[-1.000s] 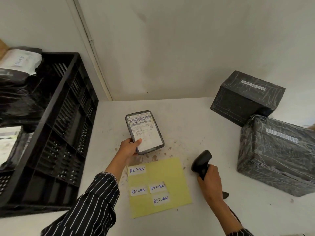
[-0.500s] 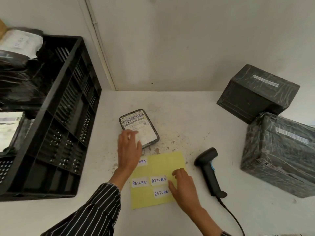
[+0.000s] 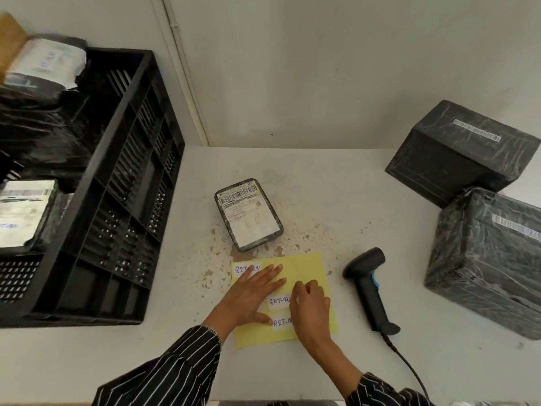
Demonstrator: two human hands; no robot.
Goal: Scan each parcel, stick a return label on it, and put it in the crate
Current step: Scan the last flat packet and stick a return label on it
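Note:
A small black-wrapped parcel [image 3: 248,213] with a white barcode label lies face up on the table, untouched. Just in front of it is a yellow backing sheet [image 3: 310,268] carrying white RETURN labels [image 3: 246,269]. My left hand [image 3: 251,291] presses flat on the sheet with straight fingers. My right hand [image 3: 311,306] has its fingers curled at the right end of the middle RETURN label [image 3: 278,301], pinching its edge. The black crate [image 3: 117,200] stands at the left. The black scanner [image 3: 369,284] lies on the table to the right of the sheet.
Two large black-wrapped parcels [image 3: 459,150] [image 3: 486,259] with barcode strips sit at the right. Wrapped parcels [image 3: 23,212] [image 3: 44,63] lie in the crate. The scanner's cable runs toward the near edge. A wall stands close behind the table.
My right hand laid the scanner down and moved onto the label sheet. My left hand let go of the small parcel, left it on the table, and came to press on the sheet.

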